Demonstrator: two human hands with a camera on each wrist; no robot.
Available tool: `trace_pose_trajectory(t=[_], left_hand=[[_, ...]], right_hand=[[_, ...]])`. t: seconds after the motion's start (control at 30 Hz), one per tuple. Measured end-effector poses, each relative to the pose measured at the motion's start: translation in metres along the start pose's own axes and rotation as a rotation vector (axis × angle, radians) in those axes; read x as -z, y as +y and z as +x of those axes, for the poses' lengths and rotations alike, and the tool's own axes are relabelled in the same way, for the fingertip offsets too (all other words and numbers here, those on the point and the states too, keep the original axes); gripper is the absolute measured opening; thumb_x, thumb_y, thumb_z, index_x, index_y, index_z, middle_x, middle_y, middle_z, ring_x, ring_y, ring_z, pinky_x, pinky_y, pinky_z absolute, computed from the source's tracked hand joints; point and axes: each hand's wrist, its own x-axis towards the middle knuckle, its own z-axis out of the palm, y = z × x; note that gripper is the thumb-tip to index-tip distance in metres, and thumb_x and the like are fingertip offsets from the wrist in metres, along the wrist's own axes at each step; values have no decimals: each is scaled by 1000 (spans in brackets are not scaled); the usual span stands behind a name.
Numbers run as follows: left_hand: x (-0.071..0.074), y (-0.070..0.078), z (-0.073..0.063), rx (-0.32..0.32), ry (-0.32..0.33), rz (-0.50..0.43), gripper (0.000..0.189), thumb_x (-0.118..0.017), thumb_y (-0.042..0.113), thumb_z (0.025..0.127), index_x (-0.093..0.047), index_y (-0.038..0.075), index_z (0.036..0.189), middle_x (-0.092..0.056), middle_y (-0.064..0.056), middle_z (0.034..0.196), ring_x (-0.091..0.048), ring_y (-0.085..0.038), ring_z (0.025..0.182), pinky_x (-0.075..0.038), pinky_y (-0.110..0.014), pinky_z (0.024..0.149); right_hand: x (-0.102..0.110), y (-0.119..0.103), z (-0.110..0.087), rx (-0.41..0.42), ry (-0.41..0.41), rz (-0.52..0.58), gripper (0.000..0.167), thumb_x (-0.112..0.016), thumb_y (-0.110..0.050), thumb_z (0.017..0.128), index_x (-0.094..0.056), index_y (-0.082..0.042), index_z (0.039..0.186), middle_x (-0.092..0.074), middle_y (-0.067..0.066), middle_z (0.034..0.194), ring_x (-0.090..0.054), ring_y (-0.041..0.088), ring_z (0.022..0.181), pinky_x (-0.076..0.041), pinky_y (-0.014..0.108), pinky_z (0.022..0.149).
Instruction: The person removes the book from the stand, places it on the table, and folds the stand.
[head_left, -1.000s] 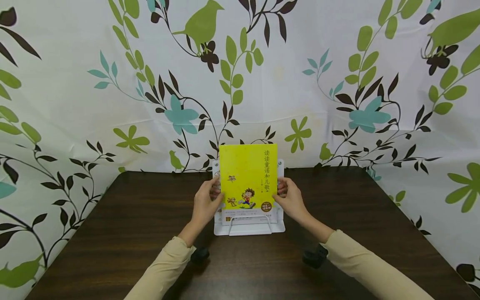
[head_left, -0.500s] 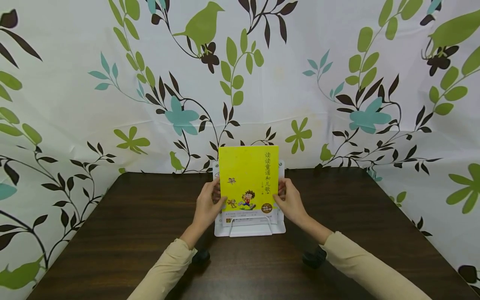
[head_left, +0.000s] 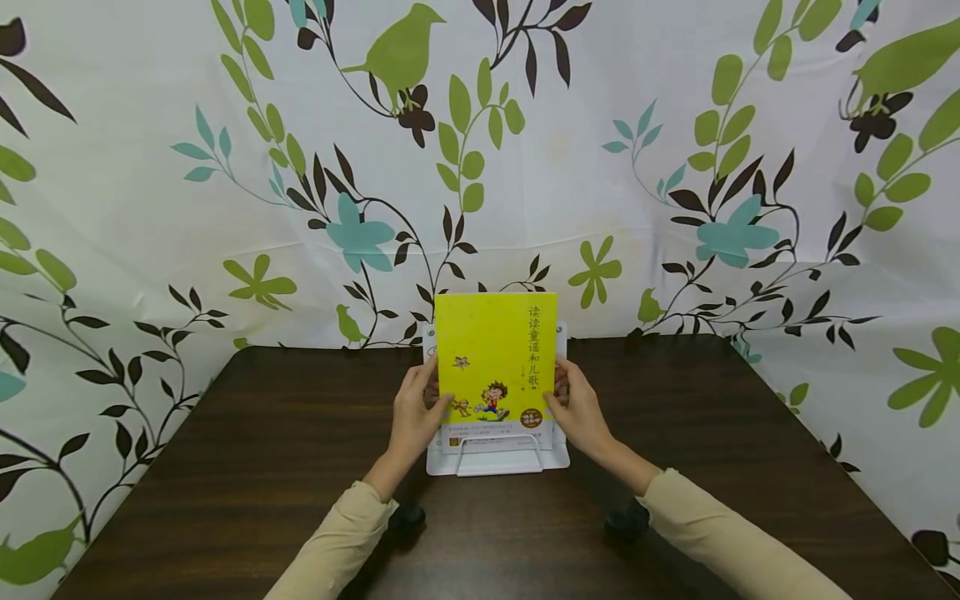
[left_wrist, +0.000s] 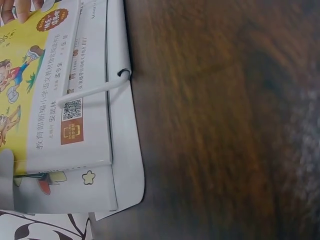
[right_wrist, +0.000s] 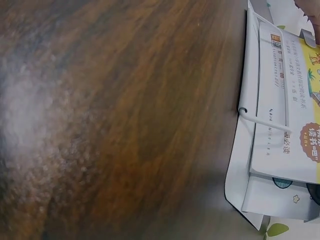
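In the head view, a yellow book (head_left: 487,350) with a cartoon of a running child stands upright on a white book stand (head_left: 558,457), leaning on its back plate. My left hand (head_left: 414,417) holds the book's left edge and my right hand (head_left: 581,408) its right edge, thumbs in front and the other fingers partly hidden behind. The stand's white wire lip (head_left: 498,440) crosses the cover's lower part. In the left wrist view, the cover's white lower band (left_wrist: 52,107) and the wire show close up. The right wrist view shows the stand's base (right_wrist: 240,175) and the book's lower right corner.
The stand is on a dark brown wooden table (head_left: 300,467), near its far edge. A white cloth (head_left: 555,158) with leaf and bird prints hangs behind. Black devices sit under the wrists, one (head_left: 408,517) at the left and one (head_left: 626,521) at the right.
The book sits very slightly lower and its top tips a little nearer than a second ago. Both hands keep their hold on its edges. The whole view shifts slightly.
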Motion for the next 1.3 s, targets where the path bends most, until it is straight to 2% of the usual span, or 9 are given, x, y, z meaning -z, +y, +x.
trace_pose_trajectory(t=[0.47, 0.8, 1.03, 1.3], left_hand=[[1, -4, 1, -28, -15, 5, 70, -70, -9, 71, -42, 1, 134, -51, -16, 104, -54, -21, 81, -54, -27, 65], [3, -2, 5, -48, -14, 45, 68, -71, -9, 70, -43, -2, 132, -51, -15, 104, -55, -21, 82, -53, -25, 62], [5, 3, 12, -47, -1, 50, 68, -71, -10, 71, -43, -3, 132, -51, -17, 104, -54, -23, 82, -53, -26, 61], [8, 11, 29, -61, 20, 82, 68, -70, -10, 71, -43, -2, 132, -51, -18, 104, -57, -24, 83, -54, -29, 62]], right_hand=[[-2, 3, 1, -16, 0, 31, 52, -62, 14, 76, -42, 5, 124, -50, 13, 93, -51, 17, 77, -48, 21, 55], [-1, 2, 4, 30, 23, 23, 53, -64, 15, 74, -43, 7, 122, -52, 14, 92, -52, 19, 76, -49, 22, 55], [3, -3, 12, 11, 17, 37, 53, -63, 14, 76, -42, 6, 124, -52, 15, 94, -52, 21, 78, -49, 22, 57], [8, -8, 26, 24, 41, 25, 52, -62, 14, 76, -42, 8, 124, -52, 16, 95, -52, 22, 80, -49, 25, 57]])
